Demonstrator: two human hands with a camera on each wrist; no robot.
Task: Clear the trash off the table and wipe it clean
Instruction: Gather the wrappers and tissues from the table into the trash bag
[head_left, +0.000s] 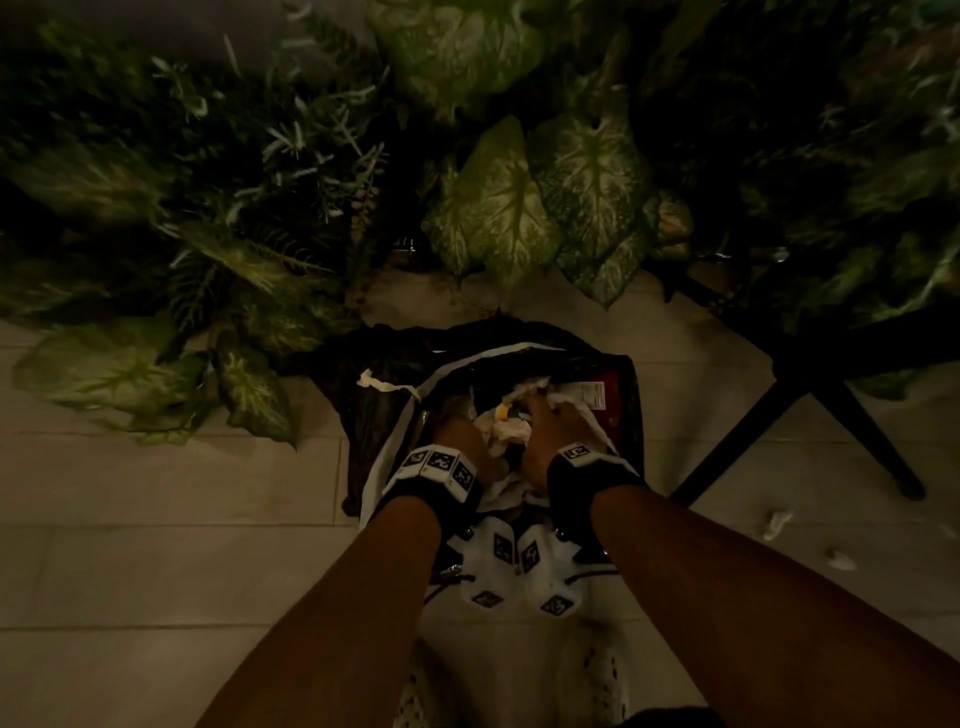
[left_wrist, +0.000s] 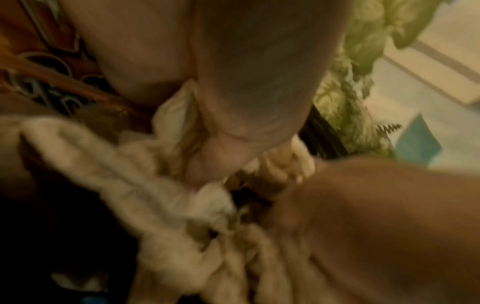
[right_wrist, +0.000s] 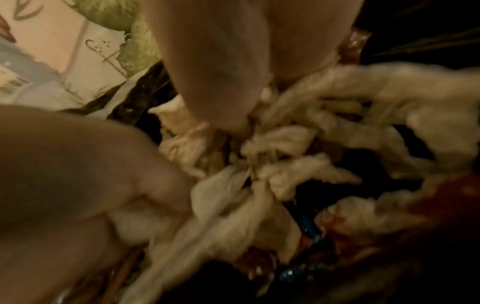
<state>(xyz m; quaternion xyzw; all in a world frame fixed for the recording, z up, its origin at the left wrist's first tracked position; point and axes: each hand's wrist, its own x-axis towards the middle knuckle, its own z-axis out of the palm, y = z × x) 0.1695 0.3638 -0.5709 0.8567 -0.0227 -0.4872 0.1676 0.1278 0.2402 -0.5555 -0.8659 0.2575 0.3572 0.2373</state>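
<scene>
Where the tiled floor meets the potted foliage, a black trash bag with a pale rim stands open. Inside it lie crumpled white paper napkins, a red wrapper against the far right wall, and a small yellow item, not identifiable. Both hands are down inside the bag. The left hand rests on the napkins; whether its fingers are curled cannot be determined. The right hand lies fingers extended, pressing on the napkins. Two white scraps lie on the floor, right of the bag, near a black chair leg.
</scene>
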